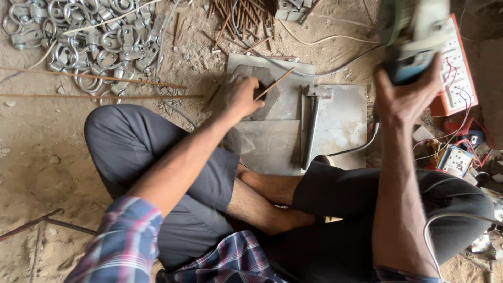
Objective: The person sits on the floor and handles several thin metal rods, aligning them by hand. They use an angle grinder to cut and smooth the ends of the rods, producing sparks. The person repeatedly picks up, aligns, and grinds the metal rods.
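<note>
The left hand (240,97) is closed around a thin rusty rod (275,84), pinching it near its lower end so that the rest slants up and to the right, and the hand rests on a dark, flat piece of metal (262,78) lying on a grey steel plate (277,141). The right hand (406,99) is raised well above the floor, fingers wrapped up around the underside of a blurred grey-and-blue power tool (414,36); its working end is out of view, so I cannot tell what kind it is. The two hands are well apart, the rod low at the plate and the tool high to the right.

As a judgement, the work looks barely begun on this rod: it is placed and held, while the tool has not yet come near it.

A hammer (313,123) lies on the plate between the hands, its head away from the person. Beyond the left hand, a bundle of similar rods (238,15) lies on the dirt floor (31,157), and further left a heap of finished-looking metal rings with clamps (89,42). To the right stands an orange-edged switch box (458,68) with red and white wires. The person sits cross-legged in dark trousers.
</note>
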